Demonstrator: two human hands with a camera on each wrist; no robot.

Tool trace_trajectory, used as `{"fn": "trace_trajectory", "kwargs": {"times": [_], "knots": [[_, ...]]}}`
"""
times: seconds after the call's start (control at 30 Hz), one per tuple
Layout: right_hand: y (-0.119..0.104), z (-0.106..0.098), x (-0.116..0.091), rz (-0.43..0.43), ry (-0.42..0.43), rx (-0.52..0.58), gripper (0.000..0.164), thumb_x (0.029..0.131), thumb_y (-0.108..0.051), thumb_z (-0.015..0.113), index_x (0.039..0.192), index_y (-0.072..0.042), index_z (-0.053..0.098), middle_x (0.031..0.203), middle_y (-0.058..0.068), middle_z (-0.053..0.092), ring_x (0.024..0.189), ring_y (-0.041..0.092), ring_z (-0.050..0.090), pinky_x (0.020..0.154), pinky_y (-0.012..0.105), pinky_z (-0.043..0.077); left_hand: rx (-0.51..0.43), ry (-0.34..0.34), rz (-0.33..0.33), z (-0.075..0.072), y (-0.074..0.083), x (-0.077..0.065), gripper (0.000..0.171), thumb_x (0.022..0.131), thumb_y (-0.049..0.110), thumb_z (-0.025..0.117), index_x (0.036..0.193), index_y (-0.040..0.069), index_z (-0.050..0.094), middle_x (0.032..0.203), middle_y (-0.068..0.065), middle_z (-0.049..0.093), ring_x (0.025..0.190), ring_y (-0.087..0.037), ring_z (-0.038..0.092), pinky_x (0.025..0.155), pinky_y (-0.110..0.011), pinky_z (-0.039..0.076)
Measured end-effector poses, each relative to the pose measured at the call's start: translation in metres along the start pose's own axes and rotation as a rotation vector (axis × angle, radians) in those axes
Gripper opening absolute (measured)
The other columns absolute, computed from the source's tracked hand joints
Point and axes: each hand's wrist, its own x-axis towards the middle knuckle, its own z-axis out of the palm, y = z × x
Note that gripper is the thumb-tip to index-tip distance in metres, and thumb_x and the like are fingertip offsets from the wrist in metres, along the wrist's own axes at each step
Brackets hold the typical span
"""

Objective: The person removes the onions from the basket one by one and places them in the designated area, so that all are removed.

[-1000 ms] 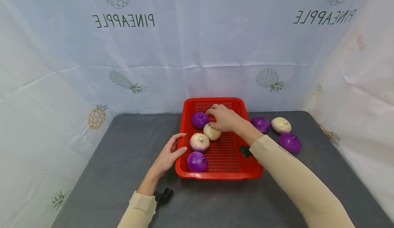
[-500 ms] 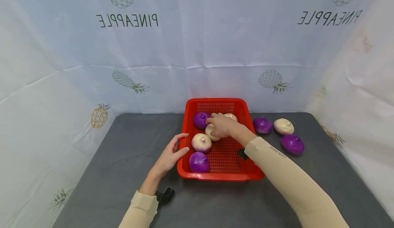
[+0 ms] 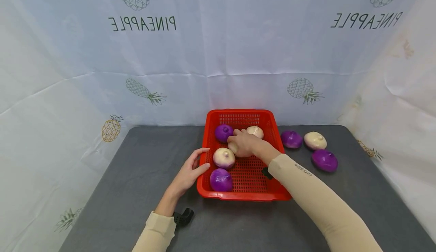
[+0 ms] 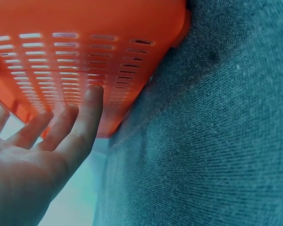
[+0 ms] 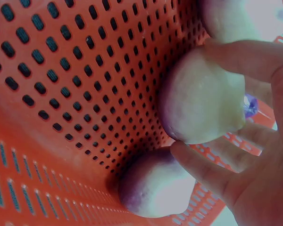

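Observation:
A red plastic basket with slotted walls holds several purple-and-white turnips. My right hand is inside it, gripping a white-side-up turnip between thumb and fingers. Behind that hand sits another pale turnip, and a purple one lies at the back left. Two more stand along the left wall: a pale turnip and a purple turnip in front. My left hand is at the basket's left side, fingers spread and relaxed, fingertips at the wall.
Right of the basket on the dark grey table lie a purple turnip, a pale turnip and another purple turnip. A white curtain with pineapple prints hangs behind and at the sides.
My right hand has moved from the back of the basket towards me, uncovering the back pale turnip, and now grips the one in front of it. The left hand keeps its place.

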Motion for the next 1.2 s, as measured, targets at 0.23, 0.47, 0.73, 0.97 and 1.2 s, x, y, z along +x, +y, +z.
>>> {"fn": "trace_trajectory", "kwargs": {"times": [0.23,0.47,0.73,0.97,1.2], "knots": [[0.002,0.001,-0.002,0.007,0.012,-0.001,0.031,0.093,-0.024,0.062,0.124,-0.018,0.064,0.116,0.013,0.054,0.104,0.036,0.053,0.095,0.054,0.042,0.011,-0.002,0.002,0.002,0.000,0.001,0.056,0.102,0.016,0.060,0.152,0.010,0.036,0.144,-0.027,0.046,0.123,-0.047,0.054,0.092,-0.045,0.057],[0.002,-0.007,-0.007,-0.014,0.024,-0.006,0.036,0.083,-0.022,0.070,0.119,-0.018,0.066,0.113,0.012,0.054,0.102,0.033,0.052,0.095,0.048,0.044,0.001,-0.003,0.015,0.001,-0.001,0.001,0.057,0.103,0.015,0.059,0.153,0.006,0.034,0.144,-0.028,0.046,0.123,-0.049,0.053,0.092,-0.042,0.058],[-0.002,-0.024,-0.017,-0.004,0.017,0.021,0.045,0.082,-0.029,0.072,0.126,-0.023,0.065,0.120,0.008,0.051,0.107,0.030,0.048,0.086,0.044,0.047,-0.003,-0.005,0.027,-0.001,-0.003,0.001,0.057,0.103,0.014,0.059,0.152,0.005,0.033,0.142,-0.032,0.046,0.122,-0.052,0.054,0.090,-0.045,0.058],[-0.007,-0.040,-0.035,0.017,0.039,0.081,0.051,0.078,-0.030,0.078,0.128,-0.026,0.066,0.127,0.006,0.052,0.109,0.028,0.049,0.080,0.045,0.050,-0.008,-0.003,0.019,-0.001,-0.003,0.001,0.057,0.103,0.015,0.059,0.153,0.005,0.033,0.143,-0.034,0.044,0.123,-0.055,0.051,0.092,-0.050,0.057],[-0.008,-0.054,-0.061,0.024,0.076,0.194,0.052,0.079,-0.024,0.079,0.130,-0.025,0.066,0.133,0.003,0.050,0.117,0.026,0.045,0.084,0.041,0.052,-0.006,-0.012,0.024,-0.001,-0.004,0.002,0.058,0.103,0.015,0.058,0.153,0.005,0.032,0.143,-0.033,0.044,0.122,-0.055,0.052,0.091,-0.053,0.056]]}}
